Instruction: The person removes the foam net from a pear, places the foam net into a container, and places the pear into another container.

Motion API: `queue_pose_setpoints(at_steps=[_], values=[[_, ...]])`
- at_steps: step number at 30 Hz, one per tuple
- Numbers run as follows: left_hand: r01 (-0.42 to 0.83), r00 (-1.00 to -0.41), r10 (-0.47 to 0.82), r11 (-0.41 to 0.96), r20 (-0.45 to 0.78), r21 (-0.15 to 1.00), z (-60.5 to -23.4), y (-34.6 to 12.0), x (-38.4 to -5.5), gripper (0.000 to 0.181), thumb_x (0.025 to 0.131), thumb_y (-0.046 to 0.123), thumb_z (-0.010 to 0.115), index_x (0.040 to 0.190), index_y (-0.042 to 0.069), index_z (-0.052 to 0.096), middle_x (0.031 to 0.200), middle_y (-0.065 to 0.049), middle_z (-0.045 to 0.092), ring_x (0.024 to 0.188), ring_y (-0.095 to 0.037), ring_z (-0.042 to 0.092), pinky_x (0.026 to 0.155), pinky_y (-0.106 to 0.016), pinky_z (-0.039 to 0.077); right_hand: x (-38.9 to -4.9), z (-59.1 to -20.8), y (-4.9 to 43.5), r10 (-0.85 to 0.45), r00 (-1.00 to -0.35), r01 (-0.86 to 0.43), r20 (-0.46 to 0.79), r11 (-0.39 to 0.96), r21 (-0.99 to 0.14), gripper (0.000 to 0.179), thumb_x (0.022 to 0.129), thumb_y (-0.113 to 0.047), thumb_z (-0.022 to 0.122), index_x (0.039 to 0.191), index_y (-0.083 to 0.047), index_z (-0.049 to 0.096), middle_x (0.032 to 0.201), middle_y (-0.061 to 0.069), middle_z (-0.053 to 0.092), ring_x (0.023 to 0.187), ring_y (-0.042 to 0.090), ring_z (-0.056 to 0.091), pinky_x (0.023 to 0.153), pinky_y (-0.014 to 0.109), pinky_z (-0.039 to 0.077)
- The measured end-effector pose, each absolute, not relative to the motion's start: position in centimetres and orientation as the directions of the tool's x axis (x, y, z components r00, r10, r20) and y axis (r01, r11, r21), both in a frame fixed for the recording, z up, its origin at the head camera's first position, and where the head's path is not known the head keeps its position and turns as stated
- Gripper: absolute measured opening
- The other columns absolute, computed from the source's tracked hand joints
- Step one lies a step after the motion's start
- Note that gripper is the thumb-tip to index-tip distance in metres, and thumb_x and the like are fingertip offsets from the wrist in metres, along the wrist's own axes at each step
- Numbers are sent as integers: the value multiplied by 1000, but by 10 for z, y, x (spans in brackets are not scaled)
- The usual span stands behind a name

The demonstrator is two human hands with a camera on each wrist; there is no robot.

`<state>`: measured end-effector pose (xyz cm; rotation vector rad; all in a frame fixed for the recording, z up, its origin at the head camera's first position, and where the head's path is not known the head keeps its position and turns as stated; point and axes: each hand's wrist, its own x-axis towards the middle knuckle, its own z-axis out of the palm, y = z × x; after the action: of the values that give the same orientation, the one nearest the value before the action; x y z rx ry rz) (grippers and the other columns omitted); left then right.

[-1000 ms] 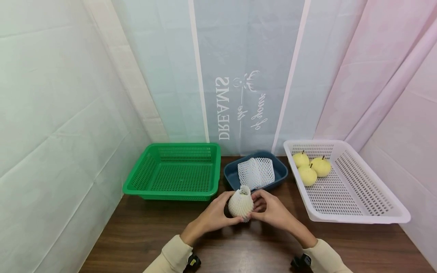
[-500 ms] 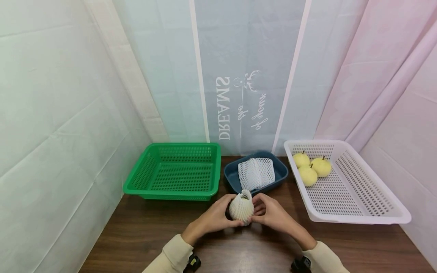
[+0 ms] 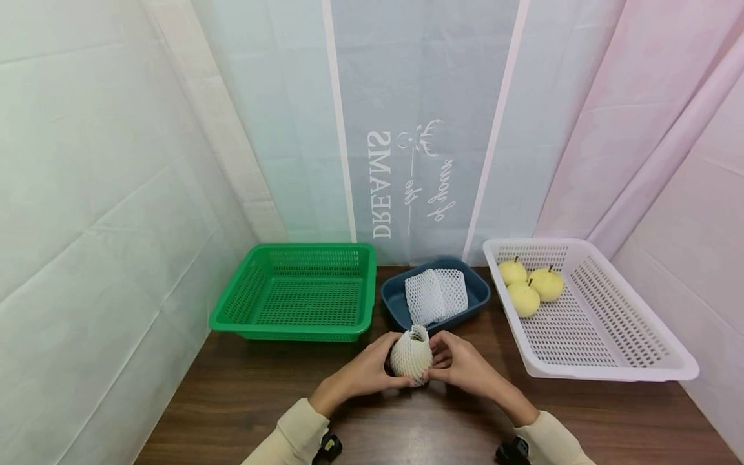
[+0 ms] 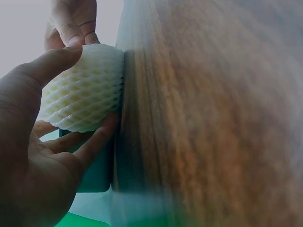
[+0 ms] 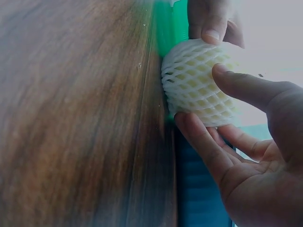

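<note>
A pear in a white foam net is held between both hands in front of the blue bowl. The net's upper end stands loose above the fruit, and yellow shows through the mesh in the right wrist view. My left hand grips its left side, thumb toward me and fingers around the far side. On the other side, my right hand holds the net with its thumb and curled fingers. Both wrist views show the pear's bottom at the tabletop; whether it touches is hard to tell.
The blue bowl holds flat foam nets. At left stands a green basket with nothing in it. A white basket at right holds three bare pears. All stand on a dark wooden table.
The netted pear has shifted slightly down and toward me, and its net opening has tipped a little. Both hands have kept hold of it, moving very little.
</note>
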<state>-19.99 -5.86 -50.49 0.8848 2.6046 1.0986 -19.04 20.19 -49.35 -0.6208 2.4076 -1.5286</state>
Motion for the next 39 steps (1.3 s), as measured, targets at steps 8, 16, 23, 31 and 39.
queue_pose_setpoints(at_steps=[8, 16, 23, 31, 39], values=[[450, -801, 594, 521, 71, 725, -506, -64, -202, 77, 91, 44, 85, 153, 14, 48, 143, -3, 59, 121, -10, 61, 97, -25, 56, -193, -493, 205, -489, -871, -268, 55, 379, -886, 48, 88, -13, 90, 122, 0, 58, 119, 18, 65, 95, 20, 77, 78, 25, 64], [447, -805, 588, 520, 74, 728, -505, -64, -202, 76, 90, 42, 86, 151, 15, 50, 141, 0, 61, 121, -9, 61, 98, -26, 55, -197, -472, 207, -421, -896, -372, 143, 535, -758, 40, 94, -38, 83, 118, -10, 68, 107, 4, 71, 82, 4, 65, 70, 24, 57], [426, -802, 595, 493, 64, 758, -505, -63, -204, 77, 89, 38, 88, 151, 14, 50, 141, -2, 60, 120, -8, 62, 93, -21, 56, -204, -449, 199, -386, -890, -425, 242, 510, -748, 19, 101, -29, 76, 112, -14, 73, 102, -4, 73, 86, 6, 69, 74, 27, 59], [423, -799, 599, 489, 59, 763, -506, -63, -204, 78, 88, 36, 89, 152, 16, 49, 143, -1, 60, 122, -9, 62, 96, -24, 56, -212, -429, 184, -468, -813, -562, 347, 474, -678, 13, 98, -6, 76, 109, -13, 76, 103, -2, 76, 91, 9, 72, 80, 37, 63], [416, -790, 611, 476, 49, 775, -507, -63, -204, 78, 89, 36, 88, 153, 16, 48, 143, -2, 59, 122, -9, 62, 94, -22, 56, -218, -424, 175, -596, -741, -624, 310, 438, -647, 18, 95, 4, 75, 106, -10, 77, 102, -1, 76, 96, 15, 74, 83, 34, 63]])
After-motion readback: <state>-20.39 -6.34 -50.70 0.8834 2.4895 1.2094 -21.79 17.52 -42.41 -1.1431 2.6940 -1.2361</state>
